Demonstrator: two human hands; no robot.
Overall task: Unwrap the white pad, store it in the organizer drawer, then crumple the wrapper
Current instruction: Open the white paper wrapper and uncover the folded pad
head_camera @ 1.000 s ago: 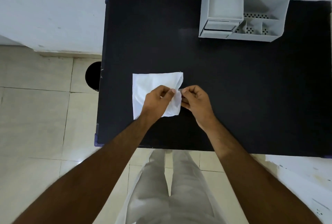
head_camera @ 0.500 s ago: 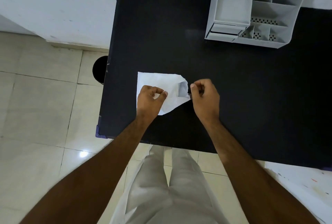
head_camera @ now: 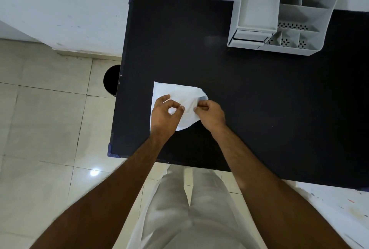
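Note:
A white wrapped pad (head_camera: 175, 93) lies on the black table (head_camera: 249, 99) near its front left corner. My left hand (head_camera: 164, 115) rests on the pad's left half, with thumb and forefinger pinching the wrapper. At the pad's right edge, my right hand (head_camera: 211, 114) pinches the wrapper, which is lifted and folded there. I cannot tell the pad from its wrapper. The grey organizer (head_camera: 283, 13) stands at the table's far right, and its small drawer (head_camera: 249, 36) at the lower left front looks closed.
A black round bin (head_camera: 111, 80) stands on the tiled floor just left of the table. A white wall runs behind the table. A white surface with paint marks (head_camera: 343, 204) lies at the lower right. My light trousers are below the table's front edge.
My right hand has moved back in to the wrapper's right edge and pinches it again. My left hand has shifted its pinch on the pad. The camera has tilted slightly.

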